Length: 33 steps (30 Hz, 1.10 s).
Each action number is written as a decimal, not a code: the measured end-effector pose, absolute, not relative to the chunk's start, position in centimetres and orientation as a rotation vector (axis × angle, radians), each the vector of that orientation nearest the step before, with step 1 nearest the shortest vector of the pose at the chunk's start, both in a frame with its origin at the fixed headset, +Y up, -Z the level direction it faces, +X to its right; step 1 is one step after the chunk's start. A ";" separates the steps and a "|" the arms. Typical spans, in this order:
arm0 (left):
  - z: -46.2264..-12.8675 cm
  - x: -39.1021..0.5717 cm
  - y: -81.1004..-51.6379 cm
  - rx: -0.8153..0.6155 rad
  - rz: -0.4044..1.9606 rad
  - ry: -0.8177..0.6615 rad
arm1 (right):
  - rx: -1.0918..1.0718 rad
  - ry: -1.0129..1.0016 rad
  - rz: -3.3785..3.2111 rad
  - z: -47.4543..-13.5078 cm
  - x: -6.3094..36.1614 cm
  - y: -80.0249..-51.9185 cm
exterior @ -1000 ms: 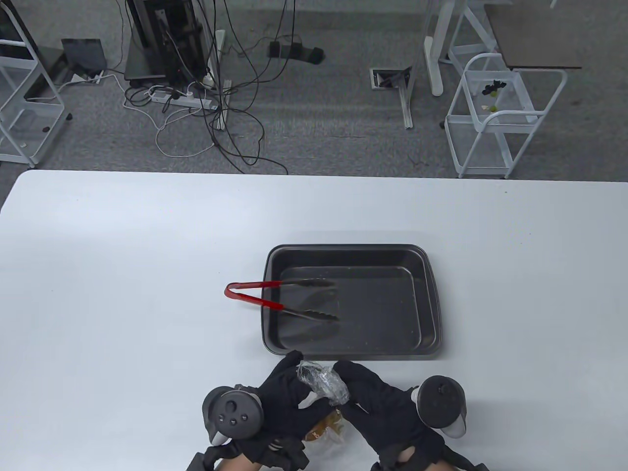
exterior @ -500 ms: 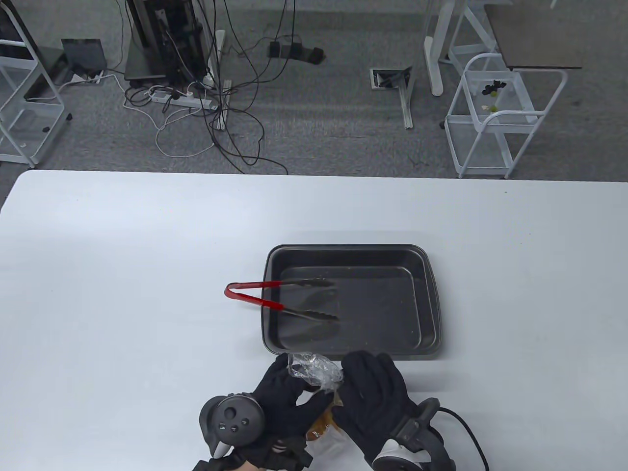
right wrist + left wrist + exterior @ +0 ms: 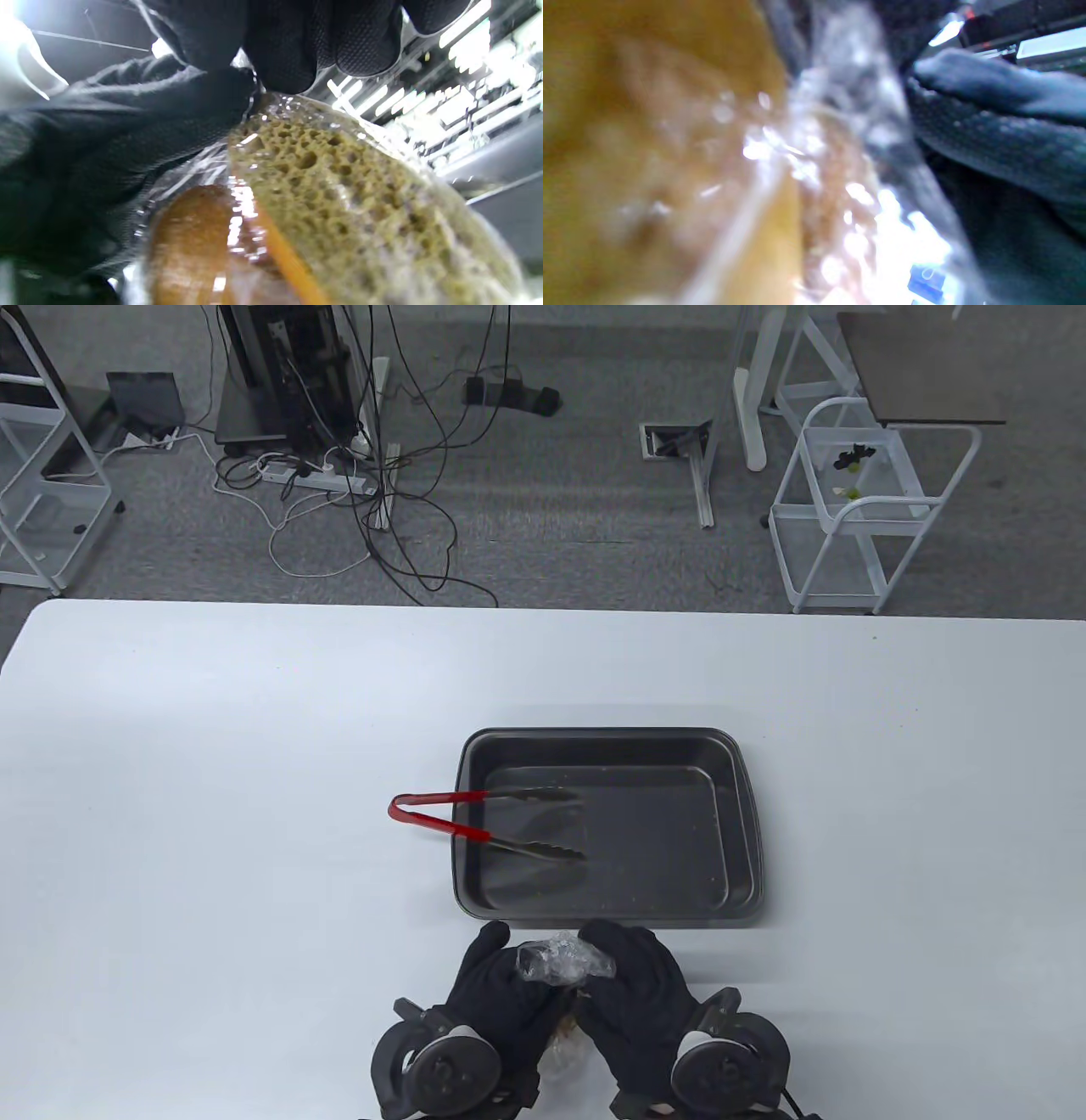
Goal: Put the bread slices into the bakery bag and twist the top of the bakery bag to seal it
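Table view: near the desk's (image 3: 212, 780) front edge, both gloved hands close on the gathered top of the clear plastic bakery bag (image 3: 560, 963). The left hand (image 3: 492, 993) and right hand (image 3: 632, 993) face each other, fingers curled around the crinkled, glossy neck, which bunches up between the fingertips. Below the neck a sliver of the bag's body shows between the palms, with brown bread faintly visible inside. Just beyond the hands sits a black rectangular baking tray (image 3: 747, 823) with rounded corners and a few crumbs on its floor. Metal tongs (image 3: 484, 819) with red handles lie open across its left rim, scalloped tips inside the tray. Compared with half a second ago, the right hand has rolled so its round tracker (image 3: 730, 1065) now faces up, the left tracker (image 3: 437, 1069) has turned likewise, and the bunched neck looks tighter and smaller.

Left wrist view: blurred and very close. Golden-brown bread (image 3: 649, 140) fills the left side behind shiny, wrinkled film (image 3: 848, 186); a dark knit-textured gloved finger (image 3: 1001, 144) presses against the film on the right.

Right wrist view: black textured fingertips (image 3: 288, 51) pinch the film right above the bread slices (image 3: 339, 195). One slice shows a porous, spongy crumb; beside it lies a smooth brown crust, both wrapped tightly in clear plastic.
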<state>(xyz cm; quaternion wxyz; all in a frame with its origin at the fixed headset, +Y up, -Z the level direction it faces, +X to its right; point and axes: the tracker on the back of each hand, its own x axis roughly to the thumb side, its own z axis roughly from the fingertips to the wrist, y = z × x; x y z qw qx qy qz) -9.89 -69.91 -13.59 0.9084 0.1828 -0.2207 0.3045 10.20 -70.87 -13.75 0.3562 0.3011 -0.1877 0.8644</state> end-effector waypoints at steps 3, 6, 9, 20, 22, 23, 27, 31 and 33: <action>-13.7 -10.0 -70.0 0.363 0.642 -0.465 | 0.736 -0.477 2.245 -13.7 9.9 -70.9; -13.6 -10.0 -70.0 0.360 0.637 -0.478 | 0.709 -0.440 2.222 -13.8 9.8 -71.1; -13.5 -9.8 -70.1 0.368 0.605 -0.494 | 0.660 -0.361 2.168 -14.0 9.8 -71.4; -14.6 -9.5 -71.6 0.196 0.704 -0.542 | 0.631 -0.434 2.185 -14.6 10.6 -71.2; -15.1 -9.9 -72.1 0.162 0.789 -0.517 | 0.611 -0.374 2.120 -15.0 10.9 -71.3; -15.4 -10.3 -72.4 0.150 0.846 -0.494 | 0.584 -0.284 2.054 -15.4 11.1 -71.4; -16.1 -10.9 -72.7 0.168 0.908 -0.484 | 0.463 0.056 1.757 -16.7 11.5 -72.5; -16.0 -10.8 -72.5 0.187 0.903 -0.474 | 0.352 0.365 1.376 -17.9 12.0 -74.6; -16.1 -10.8 -72.4 0.178 0.916 -0.456 | 0.341 0.408 1.328 -18.1 12.1 -74.8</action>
